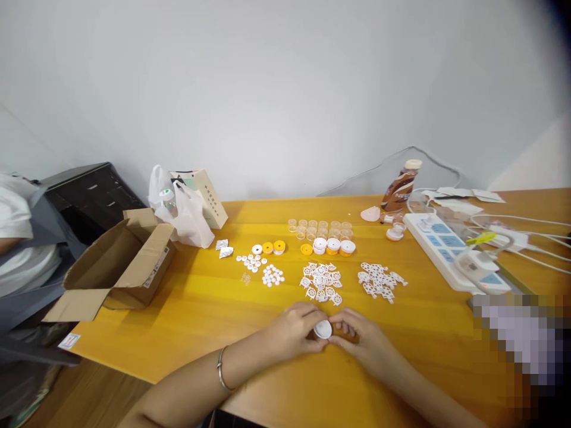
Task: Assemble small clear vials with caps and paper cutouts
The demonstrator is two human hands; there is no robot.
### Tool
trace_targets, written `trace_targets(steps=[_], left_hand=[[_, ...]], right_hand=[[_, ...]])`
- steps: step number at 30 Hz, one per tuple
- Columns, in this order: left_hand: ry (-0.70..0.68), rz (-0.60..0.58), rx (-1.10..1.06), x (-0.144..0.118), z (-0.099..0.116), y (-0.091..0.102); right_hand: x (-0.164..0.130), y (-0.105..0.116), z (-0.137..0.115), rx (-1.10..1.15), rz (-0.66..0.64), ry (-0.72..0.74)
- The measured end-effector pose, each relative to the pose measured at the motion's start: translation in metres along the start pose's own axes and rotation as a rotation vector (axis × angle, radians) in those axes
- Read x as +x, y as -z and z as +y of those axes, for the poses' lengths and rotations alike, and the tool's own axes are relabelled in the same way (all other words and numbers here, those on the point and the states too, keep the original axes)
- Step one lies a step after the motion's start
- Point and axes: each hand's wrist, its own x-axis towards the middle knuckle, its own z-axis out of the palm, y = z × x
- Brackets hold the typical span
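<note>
Left hand (pixel 292 330) and right hand (pixel 357 336) meet low at the middle of the yellow wooden table (pixel 200 309), fingertips of both pinched around one small round white plastic cap (pixel 322 329) held between them just above the tabletop. Just beyond lie two heaps of white lattice-cut plastic pieces (pixel 321 284), small white discs (pixel 263 267) and orange-and-white round caps (pixel 332 245). Handling judgement: even fingertip pressure and a level cap should keep it from slipping or tilting.
</note>
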Motion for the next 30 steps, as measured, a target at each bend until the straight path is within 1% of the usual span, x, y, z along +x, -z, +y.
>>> trace_targets(steps=[3, 7, 9, 11, 12, 14, 16, 18, 22, 26, 28, 30], left_hand=[[0.014, -0.013, -0.01, 0.002, 0.004, 0.004], [-0.003, 0.022, -0.042, 0.0, 0.01, 0.017], [-0.005, 0.029, -0.025, -0.007, 0.011, 0.023], [0.024, -0.01, 0.04, -0.019, 0.008, 0.025], [0.044, -0.04, 0.085, -0.027, 0.007, 0.025], [0.069, -0.109, 0.179, -0.04, 0.003, 0.02], [0.067, -0.157, 0.268, -0.049, 0.0, 0.014], [0.051, -0.183, 0.337, -0.053, 0.0, 0.01], [0.017, -0.188, 0.412, -0.052, 0.002, 0.009], [0.001, -0.167, 0.449, -0.051, 0.002, 0.009], [-0.001, -0.162, 0.455, -0.052, 0.001, 0.009], [-0.002, -0.163, 0.455, -0.052, 0.001, 0.009]], right_hand=[[0.002, 0.002, 0.002, -0.001, -0.022, 0.017], [0.001, 0.006, 0.009, -0.019, -0.026, 0.063], [-0.005, 0.008, 0.014, -0.074, 0.009, 0.096], [-0.015, 0.008, 0.021, -0.168, 0.086, 0.137], [-0.021, 0.008, 0.025, -0.229, 0.131, 0.159], [-0.032, 0.006, 0.031, -0.348, 0.157, 0.225], [-0.039, 0.005, 0.035, -0.45, 0.118, 0.281], [-0.042, 0.004, 0.036, -0.542, 0.065, 0.316], [-0.042, 0.004, 0.028, -0.686, -0.011, 0.346], [-0.045, 0.004, 0.021, -0.739, -0.026, 0.346], [-0.046, 0.006, 0.024, -0.736, 0.0, 0.341], [-0.044, 0.015, 0.03, -0.719, 0.087, 0.319]])
